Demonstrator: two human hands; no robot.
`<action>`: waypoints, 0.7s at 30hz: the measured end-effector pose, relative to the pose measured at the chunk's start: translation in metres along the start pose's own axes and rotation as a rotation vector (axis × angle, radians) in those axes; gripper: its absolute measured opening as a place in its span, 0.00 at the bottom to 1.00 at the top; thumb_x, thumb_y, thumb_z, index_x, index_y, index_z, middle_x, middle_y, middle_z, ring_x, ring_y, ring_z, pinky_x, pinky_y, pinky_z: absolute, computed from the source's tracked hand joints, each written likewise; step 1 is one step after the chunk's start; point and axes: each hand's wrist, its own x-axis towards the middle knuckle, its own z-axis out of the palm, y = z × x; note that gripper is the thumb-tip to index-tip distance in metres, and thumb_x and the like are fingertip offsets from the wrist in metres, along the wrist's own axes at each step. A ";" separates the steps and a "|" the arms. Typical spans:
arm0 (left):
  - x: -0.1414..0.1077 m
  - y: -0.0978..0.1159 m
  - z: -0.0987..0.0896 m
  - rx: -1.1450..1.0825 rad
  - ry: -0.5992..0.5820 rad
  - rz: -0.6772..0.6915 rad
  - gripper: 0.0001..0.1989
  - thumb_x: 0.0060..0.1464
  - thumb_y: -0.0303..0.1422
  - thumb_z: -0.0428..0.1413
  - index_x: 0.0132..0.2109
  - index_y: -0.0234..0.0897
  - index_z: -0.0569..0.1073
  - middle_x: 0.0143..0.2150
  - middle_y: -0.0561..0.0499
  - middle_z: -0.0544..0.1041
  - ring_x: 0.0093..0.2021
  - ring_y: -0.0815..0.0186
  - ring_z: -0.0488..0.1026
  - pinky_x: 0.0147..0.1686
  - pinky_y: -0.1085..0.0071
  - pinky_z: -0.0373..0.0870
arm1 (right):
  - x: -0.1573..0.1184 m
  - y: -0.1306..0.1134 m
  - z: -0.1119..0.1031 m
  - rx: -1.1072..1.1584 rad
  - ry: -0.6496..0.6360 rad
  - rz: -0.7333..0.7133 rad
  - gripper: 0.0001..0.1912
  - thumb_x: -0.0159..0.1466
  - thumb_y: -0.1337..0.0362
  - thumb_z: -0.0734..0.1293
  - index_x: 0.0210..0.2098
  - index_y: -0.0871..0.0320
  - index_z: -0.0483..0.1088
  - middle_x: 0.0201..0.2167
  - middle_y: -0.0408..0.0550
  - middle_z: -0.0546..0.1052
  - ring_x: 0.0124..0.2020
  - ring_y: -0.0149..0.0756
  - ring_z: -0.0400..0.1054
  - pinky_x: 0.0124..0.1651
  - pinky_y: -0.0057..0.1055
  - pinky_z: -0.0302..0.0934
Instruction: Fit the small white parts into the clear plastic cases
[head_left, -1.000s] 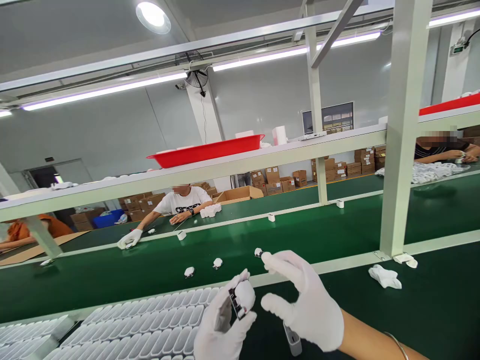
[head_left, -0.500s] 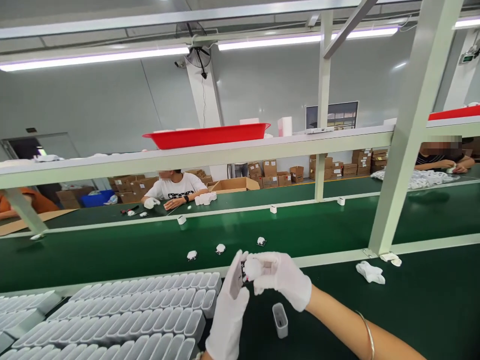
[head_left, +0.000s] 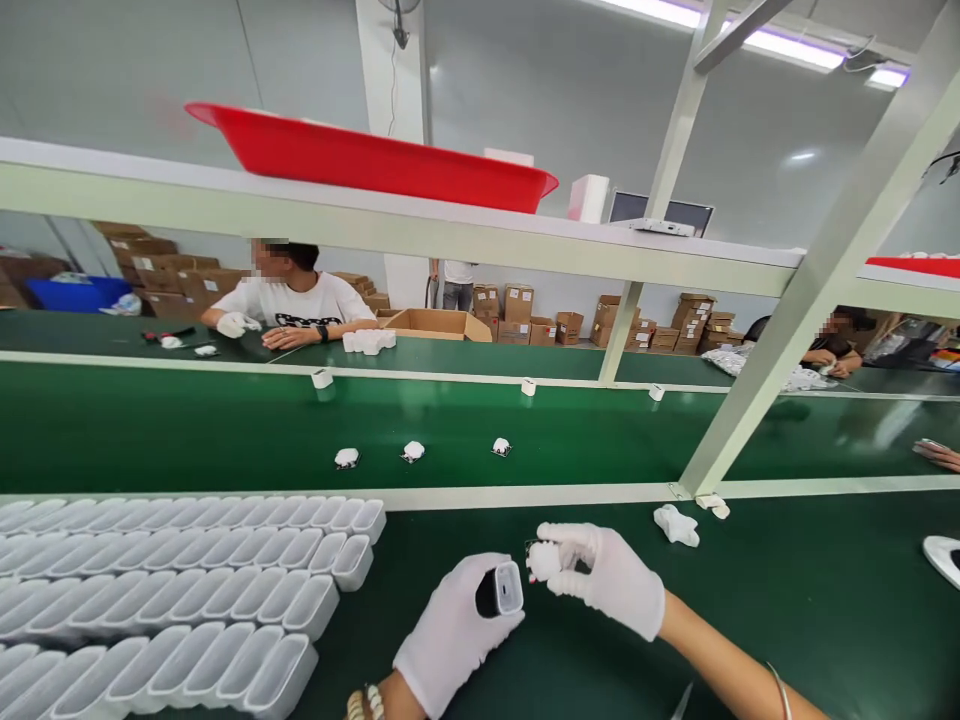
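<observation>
My left hand (head_left: 461, 625), in a white glove, is closed around a small white plastic case (head_left: 509, 588) whose open end faces right. Opposite it, my gloved right hand (head_left: 611, 575) pinches a small part with a white puffy top and a dark circuit-board edge (head_left: 543, 562). A narrow gap separates this part from the mouth of the case. Left of my hands stand rows of similar open white cases (head_left: 281, 670) on the dark green bench.
Three white-topped parts, one of them a board piece (head_left: 501, 447), lie on the green conveyor (head_left: 450, 415). A crumpled white cloth (head_left: 676, 525) lies right of my hands, near a slanted post (head_left: 787, 330). Overhead, a shelf holds a red tray (head_left: 375, 170). A co-worker (head_left: 300, 300) sits across.
My left hand has picked up the case that stood on the bench. My right hand has moved the white-topped part away from the left palm. The view has turned and dipped.
</observation>
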 end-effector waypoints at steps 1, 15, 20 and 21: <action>-0.001 0.002 -0.002 0.028 -0.013 0.055 0.17 0.50 0.31 0.61 0.49 0.45 0.79 0.48 0.47 0.81 0.48 0.55 0.79 0.52 0.56 0.76 | -0.003 0.004 0.004 -0.051 -0.009 -0.022 0.28 0.55 0.62 0.73 0.55 0.62 0.72 0.32 0.48 0.79 0.31 0.34 0.72 0.43 0.40 0.70; -0.010 -0.006 -0.008 0.257 0.060 0.365 0.18 0.58 0.30 0.58 0.56 0.44 0.73 0.49 0.44 0.78 0.47 0.57 0.79 0.47 0.61 0.80 | -0.015 -0.020 0.028 -0.362 0.030 0.109 0.23 0.54 0.67 0.70 0.51 0.59 0.76 0.29 0.44 0.77 0.27 0.31 0.65 0.36 0.31 0.69; -0.011 -0.006 -0.008 0.262 0.068 0.398 0.18 0.58 0.29 0.58 0.56 0.43 0.71 0.48 0.45 0.77 0.45 0.58 0.79 0.46 0.59 0.81 | -0.015 -0.027 0.030 -0.362 -0.008 0.236 0.21 0.56 0.65 0.68 0.50 0.59 0.76 0.27 0.43 0.73 0.26 0.30 0.62 0.34 0.28 0.66; -0.011 -0.006 -0.008 0.265 0.069 0.405 0.18 0.58 0.28 0.58 0.56 0.43 0.71 0.48 0.44 0.77 0.45 0.58 0.79 0.46 0.59 0.81 | -0.016 -0.027 0.030 -0.377 -0.012 0.235 0.19 0.57 0.65 0.68 0.48 0.59 0.76 0.26 0.43 0.73 0.26 0.30 0.62 0.34 0.28 0.65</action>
